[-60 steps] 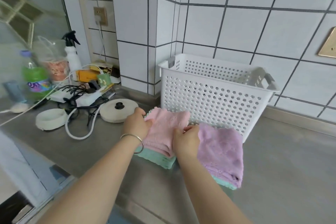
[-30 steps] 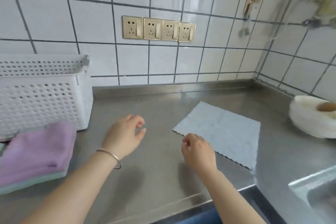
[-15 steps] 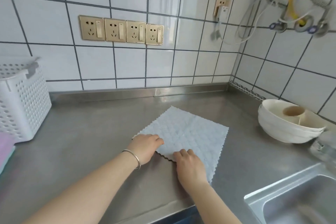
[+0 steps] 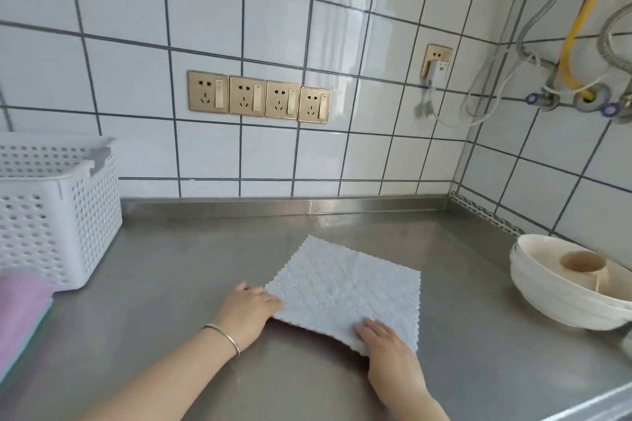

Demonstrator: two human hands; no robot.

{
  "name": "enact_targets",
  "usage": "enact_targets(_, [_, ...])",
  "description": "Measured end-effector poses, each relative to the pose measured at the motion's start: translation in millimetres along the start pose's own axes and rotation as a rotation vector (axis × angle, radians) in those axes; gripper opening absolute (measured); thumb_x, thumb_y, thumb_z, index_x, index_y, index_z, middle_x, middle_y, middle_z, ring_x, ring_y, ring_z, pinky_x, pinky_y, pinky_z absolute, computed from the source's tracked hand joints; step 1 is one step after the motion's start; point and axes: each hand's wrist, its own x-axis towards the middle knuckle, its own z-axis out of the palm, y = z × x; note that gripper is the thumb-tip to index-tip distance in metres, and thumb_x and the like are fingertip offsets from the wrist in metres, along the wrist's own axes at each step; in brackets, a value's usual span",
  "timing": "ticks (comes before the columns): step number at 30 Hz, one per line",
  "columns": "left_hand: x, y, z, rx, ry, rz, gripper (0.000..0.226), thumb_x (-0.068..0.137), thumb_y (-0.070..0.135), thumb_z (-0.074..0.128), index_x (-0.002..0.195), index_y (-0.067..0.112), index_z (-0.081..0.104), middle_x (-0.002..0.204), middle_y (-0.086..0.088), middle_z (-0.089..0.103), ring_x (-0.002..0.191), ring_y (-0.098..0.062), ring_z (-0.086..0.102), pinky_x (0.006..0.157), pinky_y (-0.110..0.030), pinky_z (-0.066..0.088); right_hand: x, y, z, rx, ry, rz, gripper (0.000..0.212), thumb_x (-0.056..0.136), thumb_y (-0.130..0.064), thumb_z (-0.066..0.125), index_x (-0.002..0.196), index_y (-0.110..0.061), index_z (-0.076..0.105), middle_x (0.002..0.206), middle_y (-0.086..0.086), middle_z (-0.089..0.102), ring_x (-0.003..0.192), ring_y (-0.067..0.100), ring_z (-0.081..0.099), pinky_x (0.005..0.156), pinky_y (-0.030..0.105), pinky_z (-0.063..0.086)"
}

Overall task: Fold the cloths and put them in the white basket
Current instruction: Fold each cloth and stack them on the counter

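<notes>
A pale blue quilted cloth with zigzag edges lies spread on the steel counter, right of centre. My left hand, a bangle on its wrist, holds the cloth's left corner, fingertips tucked under the edge. The near corner is under my right hand, whose fingers lie on top of it. The near edge is raised slightly, with a shadow under it. The white perforated basket stands at the far left against the wall. Folded pink and green cloths lie stacked in front of it.
Stacked cream bowls with a cup inside sit at the right, close to the cloth. A sink rim shows at the bottom right. Wall sockets and hoses are on the tiled walls.
My view swung right from the basket and folded stack to the blue cloth. Both hands reached its near edge, then spread apart to its two corners; the edge has lifted slightly.
</notes>
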Motion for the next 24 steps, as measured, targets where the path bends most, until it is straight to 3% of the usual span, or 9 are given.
enact_targets(2, [-26, -8, -1, 0.003, 0.008, -0.053, 0.031, 0.049, 0.016, 0.045, 0.057, 0.035, 0.068, 0.055, 0.020, 0.064, 0.054, 0.003, 0.063, 0.068, -0.018, 0.048, 2, -16, -3, 0.062, -0.014, -0.026, 0.063, 0.090, 0.003, 0.029, 0.143, -0.031, 0.033, 0.153, -0.018, 0.023, 0.143, 0.004, 0.017, 0.108, 0.017, 0.028])
enact_targets(5, [-77, -23, -6, 0.007, 0.000, -0.170, 0.031, 0.042, 0.013, 0.051, 0.055, 0.035, 0.068, 0.053, 0.019, 0.063, 0.053, 0.005, 0.064, 0.064, -0.030, 0.058, 7, -47, 5, 0.124, -0.018, -0.087, 0.065, 0.088, 0.004, 0.028, 0.141, -0.033, 0.034, 0.153, -0.021, 0.022, 0.143, 0.001, 0.016, 0.108, 0.016, 0.026])
enact_targets(9, [-141, -38, -16, 0.042, 0.036, -0.311, 0.045, 0.053, 0.011, 0.028, 0.053, 0.034, 0.067, 0.052, 0.020, 0.063, 0.049, 0.005, 0.062, 0.061, -0.029, 0.058, 11, -95, 21, 0.194, -0.034, -0.195, 0.066, 0.087, 0.003, 0.028, 0.140, -0.035, 0.036, 0.152, -0.022, 0.025, 0.143, 0.000, 0.016, 0.110, 0.018, 0.027])
enact_targets(13, [-200, -48, -30, 0.003, 0.045, -0.363, 0.044, 0.054, 0.013, 0.028, 0.052, 0.031, 0.068, 0.052, 0.019, 0.064, 0.046, 0.003, 0.062, 0.057, -0.024, 0.058, 5, -136, 33, 0.245, -0.077, -0.281, 0.068, 0.084, 0.006, 0.031, 0.141, -0.032, 0.038, 0.153, -0.018, 0.025, 0.143, 0.001, 0.017, 0.112, 0.016, 0.019])
enact_targets(18, [-247, -51, -32, 0.004, 0.105, -0.341, 0.047, 0.054, 0.013, 0.027, 0.056, 0.032, 0.070, 0.055, 0.020, 0.067, 0.048, 0.003, 0.063, 0.059, -0.019, 0.056, -11, -148, 37, 0.231, -0.136, -0.336, 0.069, 0.085, 0.002, 0.032, 0.143, -0.035, 0.032, 0.154, -0.015, 0.024, 0.142, 0.004, 0.022, 0.111, 0.018, 0.024])
enact_targets(20, [-257, -48, -33, -0.023, 0.102, -0.336, 0.047, 0.053, 0.014, 0.026, 0.057, 0.032, 0.069, 0.055, 0.020, 0.067, 0.049, 0.003, 0.063, 0.061, -0.012, 0.051, -17, -143, 37, 0.218, -0.140, -0.361, 0.069, 0.084, 0.002, 0.033, 0.142, -0.035, 0.035, 0.152, -0.020, 0.025, 0.141, 0.001, 0.024, 0.111, 0.016, 0.026])
enact_targets(24, [-269, -50, -32, -0.128, 0.082, -0.328, 0.041, 0.060, 0.019, 0.034, 0.064, 0.035, 0.071, 0.062, 0.021, 0.070, 0.057, 0.001, 0.067, 0.056, -0.011, 0.049, -30, -129, 32, 0.182, -0.123, -0.348, 0.067, 0.082, 0.003, 0.037, 0.138, -0.033, 0.043, 0.148, -0.024, 0.031, 0.137, -0.001, 0.032, 0.109, 0.013, 0.028])
